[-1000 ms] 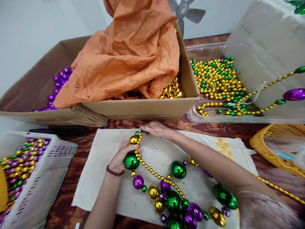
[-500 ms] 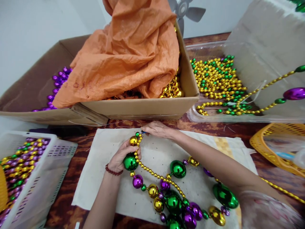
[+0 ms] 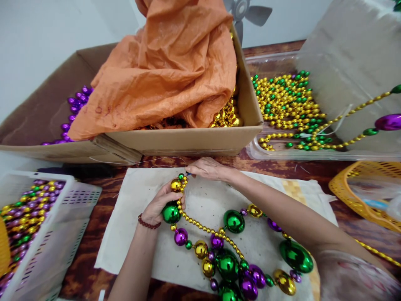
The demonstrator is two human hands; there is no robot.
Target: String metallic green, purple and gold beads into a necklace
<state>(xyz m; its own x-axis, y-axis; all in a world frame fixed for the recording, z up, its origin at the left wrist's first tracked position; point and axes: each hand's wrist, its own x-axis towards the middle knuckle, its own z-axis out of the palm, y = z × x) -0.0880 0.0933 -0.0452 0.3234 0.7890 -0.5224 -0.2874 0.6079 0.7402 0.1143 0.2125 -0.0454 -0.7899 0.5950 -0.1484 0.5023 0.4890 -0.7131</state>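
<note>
Strand (image 3: pixel 171 212) | shiny grn/gold/purp, mixed sz | L fingers (image 3: pixel 173 196) pinch it | R fingers (image 3: pixel 194 170) pinch blue item (image 3: pixel 188 173)

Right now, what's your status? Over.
Left hand gripping bead garland; right hand pinching small blue item beside it; cardboard box beyond, blocking neither.

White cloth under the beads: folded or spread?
Spread: the white cloth lies flat on the table, its corners out past the beads.
</note>
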